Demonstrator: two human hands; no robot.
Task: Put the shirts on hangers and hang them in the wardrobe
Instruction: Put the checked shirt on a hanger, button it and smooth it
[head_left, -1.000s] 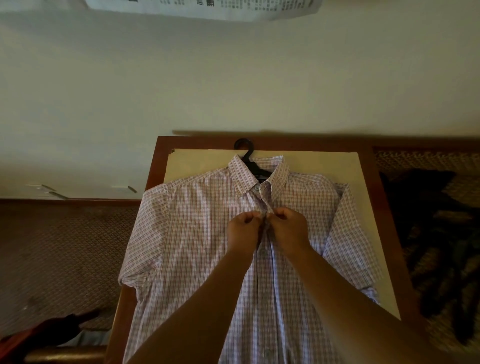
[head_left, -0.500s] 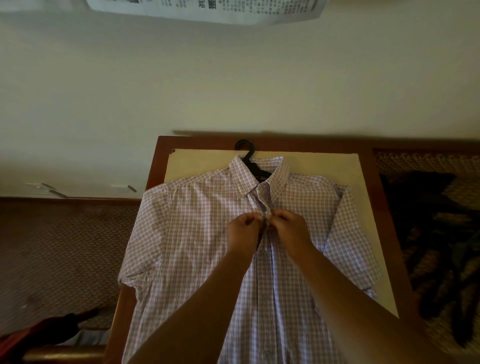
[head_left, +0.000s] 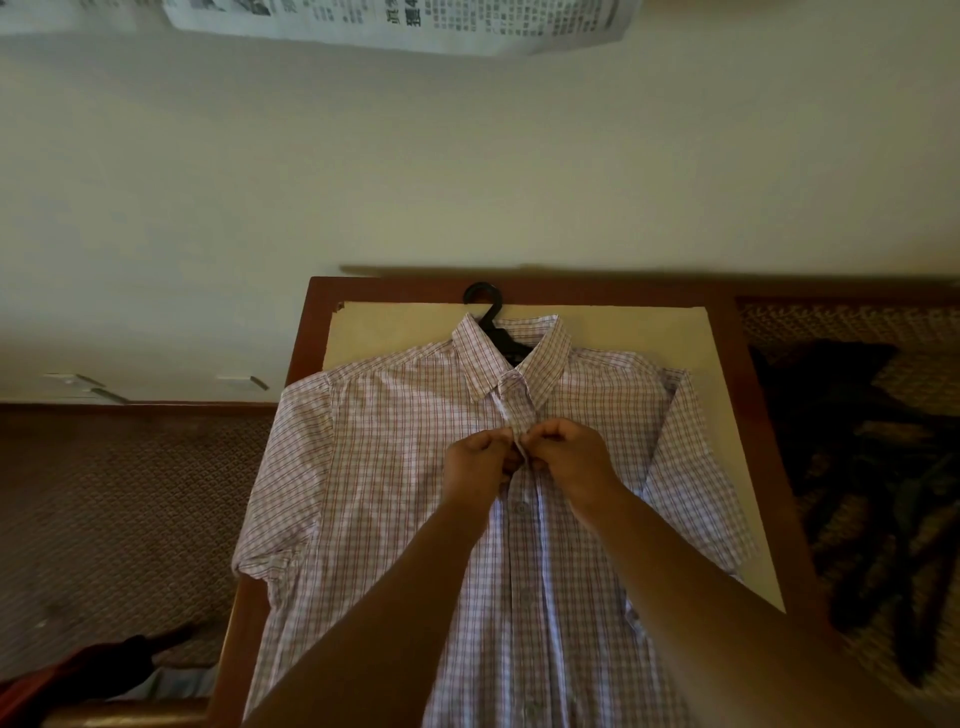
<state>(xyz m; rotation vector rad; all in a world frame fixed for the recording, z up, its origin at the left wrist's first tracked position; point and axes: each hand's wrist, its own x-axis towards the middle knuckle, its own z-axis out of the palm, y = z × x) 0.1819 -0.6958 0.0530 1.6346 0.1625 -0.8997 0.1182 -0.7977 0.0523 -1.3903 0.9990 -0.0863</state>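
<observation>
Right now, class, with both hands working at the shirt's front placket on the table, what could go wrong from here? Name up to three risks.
1. The left hand and right hand pinch the placket of the checked shirt; tugging might strain a button.
2. The black hanger shows only at the collar; it could shift inside when lifted.
3. One sleeve overhangs the table edge, so the shirt may slide.

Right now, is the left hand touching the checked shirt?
Touching. The head view shows the left hand pinching the front placket of the checked shirt just below the collar, opposite the right hand, with no gap between fingers and cloth.
</observation>
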